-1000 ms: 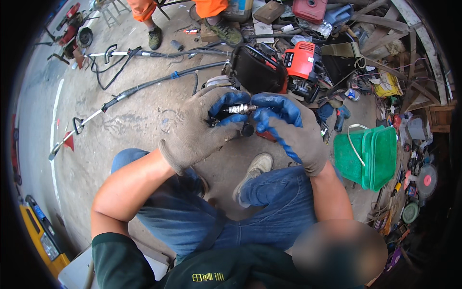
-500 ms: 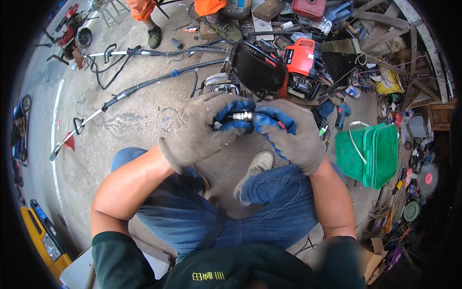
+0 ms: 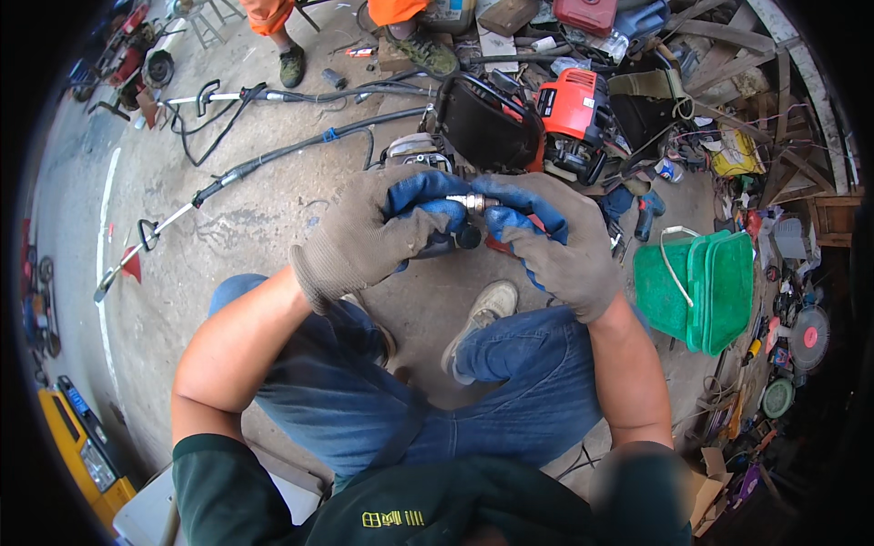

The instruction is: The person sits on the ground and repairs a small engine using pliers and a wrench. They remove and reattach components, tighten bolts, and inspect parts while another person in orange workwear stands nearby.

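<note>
A small metal spark plug [image 3: 472, 202] spans the gap between my two gloved hands. My left hand [image 3: 382, 227], in a grey glove with blue fingers, pinches one end of it. The other end sits between the thumb and fingertips of my right hand [image 3: 563, 238], gloved the same way. Something red [image 3: 497, 244] shows under the right fingers, mostly hidden. Just beyond my hands stands a small engine [image 3: 417, 150], partly covered by the left glove, with a black backpack frame [image 3: 482, 123] beside it.
A green bucket [image 3: 719, 291] stands to my right. Past the hands lie a red engine [image 3: 575, 109], long-shafted tools [image 3: 264, 164] and a cordless drill [image 3: 648, 214]. Scrap wood and clutter [image 3: 756, 109] fill the far right. A person in orange trousers [image 3: 396, 11] is at the far side.
Both hands have shifted slightly away from me with the spark plug. The left fingers have moved back along it, and a dark round part and something red now show below the plug.
</note>
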Demonstrator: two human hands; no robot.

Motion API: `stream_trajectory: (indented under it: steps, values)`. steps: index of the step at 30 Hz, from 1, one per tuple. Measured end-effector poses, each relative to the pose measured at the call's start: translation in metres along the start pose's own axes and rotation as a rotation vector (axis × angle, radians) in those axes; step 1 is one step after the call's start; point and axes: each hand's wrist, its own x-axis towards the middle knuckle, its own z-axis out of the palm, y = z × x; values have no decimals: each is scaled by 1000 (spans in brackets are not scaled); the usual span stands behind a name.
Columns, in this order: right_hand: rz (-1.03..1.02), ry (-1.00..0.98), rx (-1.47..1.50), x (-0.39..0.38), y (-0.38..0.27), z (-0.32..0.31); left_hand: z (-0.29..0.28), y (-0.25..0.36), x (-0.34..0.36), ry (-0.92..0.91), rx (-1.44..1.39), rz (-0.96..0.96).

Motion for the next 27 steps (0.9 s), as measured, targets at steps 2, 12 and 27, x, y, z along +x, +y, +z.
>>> stream_trajectory:
  steps: [2,12,27]
  values:
    - [-32,50,-88,1,-4,-2,-4,1,0,4,-29,-82]
    - [134,166,-5,1,1,-10,-53,-54,8,41,441,-301]
    - [262,162,5,5,14,-4,-60,-121,49,12,794,-374]
